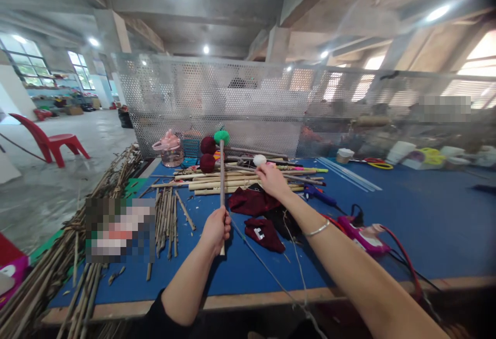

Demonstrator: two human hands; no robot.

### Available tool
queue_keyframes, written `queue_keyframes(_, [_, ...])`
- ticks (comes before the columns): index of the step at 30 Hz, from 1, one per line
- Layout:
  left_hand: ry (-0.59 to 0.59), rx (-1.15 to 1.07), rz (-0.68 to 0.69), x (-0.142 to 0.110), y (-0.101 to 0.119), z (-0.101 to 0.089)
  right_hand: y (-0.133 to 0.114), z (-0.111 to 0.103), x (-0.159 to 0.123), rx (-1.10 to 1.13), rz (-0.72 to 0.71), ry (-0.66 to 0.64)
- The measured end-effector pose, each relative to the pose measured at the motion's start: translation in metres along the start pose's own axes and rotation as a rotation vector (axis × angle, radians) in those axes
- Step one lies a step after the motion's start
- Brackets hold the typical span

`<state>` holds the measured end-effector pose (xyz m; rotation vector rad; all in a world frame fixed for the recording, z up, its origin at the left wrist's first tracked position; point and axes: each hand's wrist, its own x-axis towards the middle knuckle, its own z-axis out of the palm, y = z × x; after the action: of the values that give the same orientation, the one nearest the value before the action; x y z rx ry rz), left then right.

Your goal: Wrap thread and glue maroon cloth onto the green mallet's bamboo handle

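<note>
My left hand (215,229) is wrapped round the lower part of a wooden stick (222,179), which stands nearly upright. A fluffy green pom-pom (221,137) tops it. Farther right, my right hand (273,180) reaches over the pile of sticks, its fingertips pinched together just below a white pom-pom (259,160). What those fingers hold, if anything, is too small to make out. Two dark red pom-poms (208,145) sit left of the upright stick. Under my right wrist lie pieces of dark red cloth (264,234), and pale sticks (207,185) are stacked behind them.
Short brown twigs (166,222) and a long twig bundle (65,251) lie left. On the right are a blue glue gun (320,194), a magenta power strip (366,236) with cords, and clear rods (349,174). A perforated metal screen (217,96) borders the blue table (426,220).
</note>
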<state>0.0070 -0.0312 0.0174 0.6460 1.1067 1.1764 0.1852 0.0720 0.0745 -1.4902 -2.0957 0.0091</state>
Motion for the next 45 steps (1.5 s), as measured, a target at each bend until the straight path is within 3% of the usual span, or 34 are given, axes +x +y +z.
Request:
queue_keyframes(1, [0.001, 0.002, 0.003, 0.0, 0.0, 0.0, -0.012, 0.004, 0.0, 0.094, -0.038, -0.057])
queue_keyframes(3, [0.011, 0.011, 0.003, 0.001, 0.0, -0.001, -0.028, 0.012, -0.004, 0.215, -0.137, -0.3])
queue_keyframes(5, [0.024, 0.025, 0.0, 0.0, 0.0, -0.002, -0.03, 0.019, -0.011, 0.179, -0.206, -0.484])
queue_keyframes(6, [0.024, 0.029, -0.001, 0.0, 0.0, -0.002, -0.025, 0.02, -0.014, 0.1, -0.194, -0.501])
queue_keyframes(10, [-0.001, 0.012, -0.004, -0.001, 0.001, -0.001, 0.017, 0.016, -0.025, -0.289, 0.104, -0.376])
queue_keyframes(14, [-0.016, -0.006, -0.012, 0.0, 0.001, 0.0, 0.044, 0.007, -0.028, -0.371, 0.222, -0.35])
queue_keyframes(16, [-0.016, -0.008, -0.014, 0.001, 0.0, -0.001, 0.04, 0.002, -0.024, -0.346, 0.225, -0.218])
queue_keyframes(20, [-0.014, -0.002, -0.006, 0.001, -0.001, -0.002, 0.008, 0.003, -0.011, -0.07, 0.085, 0.217])
queue_keyframes(22, [-0.01, 0.001, -0.009, 0.0, -0.001, -0.001, -0.014, 0.013, -0.009, 0.079, -0.041, 0.254])
queue_keyframes(23, [-0.007, 0.003, -0.011, 0.0, -0.001, -0.001, -0.024, 0.019, -0.011, 0.139, -0.11, 0.178])
queue_keyframes(27, [-0.004, 0.004, -0.007, 0.0, 0.0, -0.001, -0.046, 0.039, -0.024, 0.227, -0.277, -0.326])
queue_keyframes(29, [-0.003, 0.004, -0.002, 0.0, -0.001, -0.001, -0.044, 0.04, -0.027, 0.231, -0.24, -0.321])
queue_keyframes(32, [-0.006, 0.009, -0.003, 0.0, -0.001, 0.0, -0.034, 0.036, -0.024, 0.277, -0.039, -0.071])
queue_keyframes(34, [-0.012, 0.023, -0.014, -0.001, -0.002, 0.001, -0.033, 0.036, -0.024, 0.401, 0.121, -0.025])
queue_keyframes(37, [-0.055, 0.069, -0.068, -0.003, -0.002, 0.002, -0.045, 0.045, -0.034, 0.717, 0.288, -0.235])
queue_keyframes(40, [-0.08, 0.069, -0.097, -0.003, -0.002, 0.001, -0.065, 0.056, -0.052, 0.932, 0.306, -0.479])
queue_keyframes(43, [-0.034, 0.076, -0.046, -0.003, -0.004, 0.002, -0.077, 0.057, -0.064, 0.935, 0.288, -0.645])
queue_keyframes(45, [-0.002, 0.101, -0.007, -0.003, -0.006, 0.003, -0.077, 0.055, -0.066, 0.853, 0.284, -0.633])
